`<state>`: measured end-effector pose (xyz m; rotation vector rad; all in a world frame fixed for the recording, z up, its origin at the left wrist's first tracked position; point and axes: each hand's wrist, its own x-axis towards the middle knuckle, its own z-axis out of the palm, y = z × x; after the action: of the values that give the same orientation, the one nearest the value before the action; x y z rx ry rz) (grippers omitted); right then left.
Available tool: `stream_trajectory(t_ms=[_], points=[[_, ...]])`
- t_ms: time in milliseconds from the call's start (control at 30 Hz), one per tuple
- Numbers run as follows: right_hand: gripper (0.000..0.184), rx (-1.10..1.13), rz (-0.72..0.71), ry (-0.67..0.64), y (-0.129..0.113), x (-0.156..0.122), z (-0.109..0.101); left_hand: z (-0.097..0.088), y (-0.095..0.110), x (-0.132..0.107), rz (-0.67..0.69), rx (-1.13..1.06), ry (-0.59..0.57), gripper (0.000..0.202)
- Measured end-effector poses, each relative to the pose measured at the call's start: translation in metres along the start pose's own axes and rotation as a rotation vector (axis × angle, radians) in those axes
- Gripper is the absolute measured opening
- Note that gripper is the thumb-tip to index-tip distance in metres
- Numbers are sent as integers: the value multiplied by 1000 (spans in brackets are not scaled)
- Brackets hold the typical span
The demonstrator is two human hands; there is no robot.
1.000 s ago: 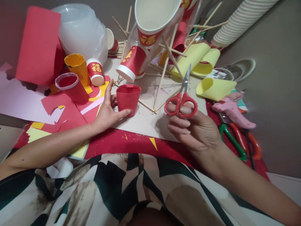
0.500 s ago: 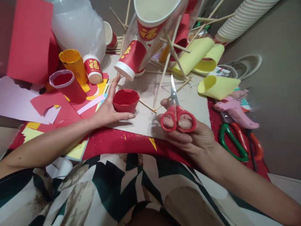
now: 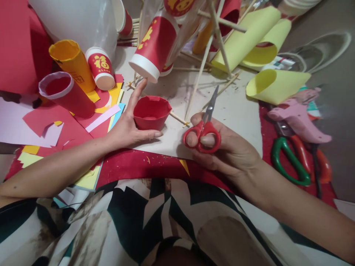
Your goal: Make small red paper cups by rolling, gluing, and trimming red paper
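A small red paper cup (image 3: 152,113) with folded, angular sides stands on the pale board (image 3: 172,144). Around its left side my left hand (image 3: 129,123) is spread, index finger stretched upward and thumb lying along the front. The palm side appears to touch the cup; my other left fingers are hidden. To the right, my right hand (image 3: 222,147) holds small red-handled scissors (image 3: 203,133), digits through both loops. Their blades are together and point up and slightly right. Above my left index finger leans a red-and-white paper cup (image 3: 156,46) with gold print.
Wooden sticks (image 3: 195,81) form a frame behind. Rolled yellow paper (image 3: 277,85), a pink glue gun (image 3: 301,120) and green-handled scissors (image 3: 288,162) lie right. An orange paper tube (image 3: 73,68), a red paper tube (image 3: 66,96) and paper scraps (image 3: 69,133) are left.
The view has moved closer and shifted. The scissors have turned, their tip now leaning farther right. My left hand keeps its place around the small red cup.
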<state>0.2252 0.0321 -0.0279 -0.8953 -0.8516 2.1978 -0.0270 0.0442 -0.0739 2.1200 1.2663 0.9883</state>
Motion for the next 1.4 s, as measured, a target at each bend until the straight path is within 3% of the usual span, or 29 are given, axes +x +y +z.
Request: stream_trajectory(t_ms=[67,167,200,267,400,500,600,1167,1400], points=[[33,20,-4,14,-1,1,-2,-12,5,-2,-1,-38,0,102],[31,30,-11,21,-3,2,-4,-37,21,-7,64,4,105,86],[31,34,-12,11,-3,2,-5,-44,29,-8,109,60,157,77],[29,53,-12,-11,-2,3,-7,-54,44,-10,136,185,90,50],[28,75,-37,-62,1,7,-11,-52,59,-3,298,428,-67,34],[30,85,-61,-103,2,8,-16,-45,55,6,391,534,-115,28],[30,92,-73,-122,-1,8,-18,-40,50,12,395,560,-136,23],[29,82,-63,-77,-2,10,-17,-31,41,10,353,543,-134,12],[28,58,-62,-47,-2,9,-15,-47,46,15,365,513,-206,36]])
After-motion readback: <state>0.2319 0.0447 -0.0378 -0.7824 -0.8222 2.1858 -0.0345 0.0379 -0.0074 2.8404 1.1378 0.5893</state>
